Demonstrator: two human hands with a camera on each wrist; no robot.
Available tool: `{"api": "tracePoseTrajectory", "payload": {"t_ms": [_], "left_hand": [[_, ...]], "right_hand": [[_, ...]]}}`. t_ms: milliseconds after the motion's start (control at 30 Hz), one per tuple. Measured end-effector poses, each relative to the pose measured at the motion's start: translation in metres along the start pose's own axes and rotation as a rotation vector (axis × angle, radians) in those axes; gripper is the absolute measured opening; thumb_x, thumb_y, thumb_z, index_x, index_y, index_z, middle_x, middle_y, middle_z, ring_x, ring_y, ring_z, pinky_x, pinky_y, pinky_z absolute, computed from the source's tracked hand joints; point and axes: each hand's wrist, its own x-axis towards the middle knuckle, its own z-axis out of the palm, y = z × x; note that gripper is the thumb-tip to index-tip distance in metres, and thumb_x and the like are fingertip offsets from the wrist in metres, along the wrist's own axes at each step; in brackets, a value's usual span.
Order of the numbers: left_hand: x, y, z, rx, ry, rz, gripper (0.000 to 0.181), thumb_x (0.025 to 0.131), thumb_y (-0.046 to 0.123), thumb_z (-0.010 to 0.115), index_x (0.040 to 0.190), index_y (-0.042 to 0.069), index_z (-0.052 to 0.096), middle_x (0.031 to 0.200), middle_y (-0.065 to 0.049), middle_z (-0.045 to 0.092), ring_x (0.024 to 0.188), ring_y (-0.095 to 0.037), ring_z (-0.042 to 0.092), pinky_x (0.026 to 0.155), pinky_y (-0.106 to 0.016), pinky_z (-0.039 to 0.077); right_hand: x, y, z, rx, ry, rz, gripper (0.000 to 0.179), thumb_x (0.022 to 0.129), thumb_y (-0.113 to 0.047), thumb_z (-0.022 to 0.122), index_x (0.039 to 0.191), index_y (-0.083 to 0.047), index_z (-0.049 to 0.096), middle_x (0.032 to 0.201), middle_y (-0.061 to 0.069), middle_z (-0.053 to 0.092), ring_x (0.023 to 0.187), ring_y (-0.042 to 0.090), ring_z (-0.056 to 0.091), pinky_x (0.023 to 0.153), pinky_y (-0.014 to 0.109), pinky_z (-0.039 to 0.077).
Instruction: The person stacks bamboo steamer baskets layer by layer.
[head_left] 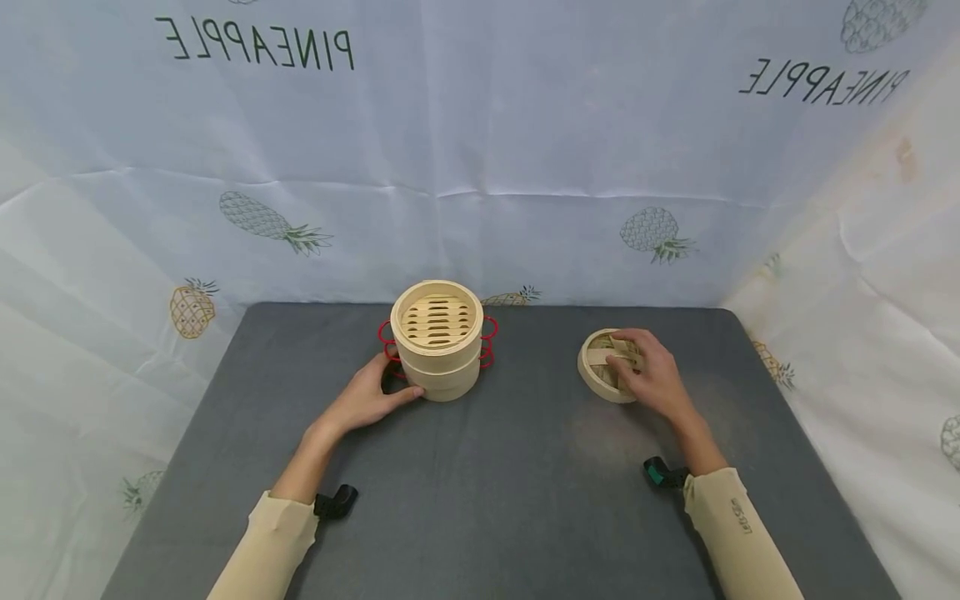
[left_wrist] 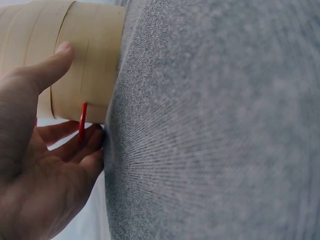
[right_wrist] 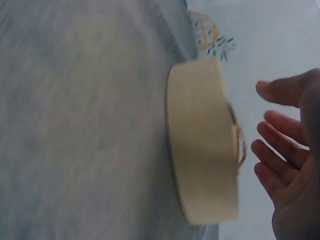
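A stacked bamboo steamer [head_left: 442,362] with a slatted top tier and red side loops stands at the back of the table, left of centre. My left hand [head_left: 366,398] holds its lower left side, the thumb [left_wrist: 54,66] against the wall and the other fingers around by a red loop [left_wrist: 82,122]. To the right, a round bamboo lid [right_wrist: 202,145] lies flat with its strap handle [head_left: 598,357] on top. Over this lid hovers my right hand [head_left: 652,375]; in the right wrist view its fingers are spread and apart from the handle.
Dark grey cloth covers the table [head_left: 495,492]. A pale curtain [head_left: 465,125] with printed pineapples hangs right behind the table's back edge and along both sides. Each wrist carries a small black camera [head_left: 336,502].
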Motion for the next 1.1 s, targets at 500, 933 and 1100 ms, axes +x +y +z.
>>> {"api": "tracePoseTrajectory", "payload": {"t_ms": [500,933,1100], "left_hand": [[-0.001,0.010,-0.005,-0.027,-0.003,0.009,0.071,0.094,0.049,0.084,0.149,0.012,0.057,0.133,-0.012,0.069,0.115,-0.029,0.068,0.098,-0.045,0.056],[-0.002,0.010,-0.004,0.000,-0.022,-0.044,0.070,0.095,0.052,0.082,0.150,0.017,0.056,0.136,-0.005,0.068,0.119,-0.024,0.068,0.103,-0.043,0.055],[-0.002,0.023,-0.008,-0.023,-0.042,-0.053,0.070,0.097,0.040,0.083,0.152,0.010,0.054,0.139,-0.013,0.067,0.122,-0.033,0.067,0.107,-0.055,0.054]], "right_hand": [[-0.007,0.024,-0.003,-0.025,0.044,0.043,0.006,0.100,-0.004,0.077,0.105,-0.003,0.078,0.109,0.016,0.076,0.096,0.034,0.069,0.083,0.014,0.046],[-0.003,0.027,-0.006,-0.047,-0.009,0.026,0.013,0.105,-0.011,0.073,0.103,0.001,0.076,0.108,0.015,0.073,0.086,0.013,0.060,0.075,0.024,0.047],[-0.001,0.026,-0.007,-0.035,-0.003,0.002,0.009,0.104,-0.007,0.073,0.103,0.001,0.076,0.106,0.014,0.073,0.088,0.009,0.059,0.077,0.019,0.046]]}}
